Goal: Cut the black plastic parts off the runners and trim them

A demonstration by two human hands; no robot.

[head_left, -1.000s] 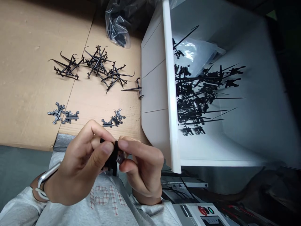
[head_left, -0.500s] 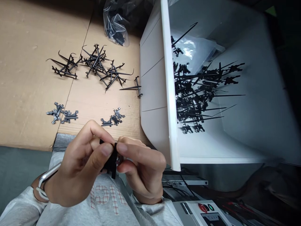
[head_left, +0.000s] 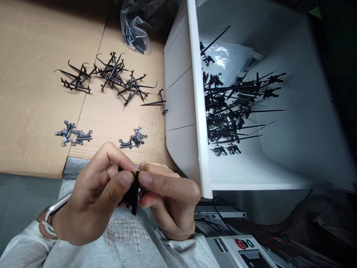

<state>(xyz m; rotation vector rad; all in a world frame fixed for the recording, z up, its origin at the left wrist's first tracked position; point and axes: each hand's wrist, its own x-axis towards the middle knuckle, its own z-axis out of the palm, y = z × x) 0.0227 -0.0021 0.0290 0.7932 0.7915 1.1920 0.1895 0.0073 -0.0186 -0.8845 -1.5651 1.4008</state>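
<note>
Close to my chest, my left hand (head_left: 97,197) pinches a small black plastic part (head_left: 134,197) between thumb and fingers. From the other side, my right hand (head_left: 170,197) grips the same part with thumb and forefinger. Much of it is hidden by my fingers, so its full shape does not show. Beyond my hands lie two small groups of flat black brackets, one at the left (head_left: 67,133) and one nearer the bin (head_left: 134,138). Farther back is a heap of thin black rods with crossbars (head_left: 113,72), several with hooked tips.
A white bin (head_left: 202,111) stands at the right, holding many black rod-and-bracket pieces (head_left: 231,111) and a clear plastic bag (head_left: 237,63). Another clear bag (head_left: 136,33) sits at the back of the cardboard surface (head_left: 33,100). A control box with a red button (head_left: 240,244) is at lower right.
Both hands keep hold of the black part, with its lower end and my right hand shifted very slightly. The view has moved a little; the loose pieces lie as before.
</note>
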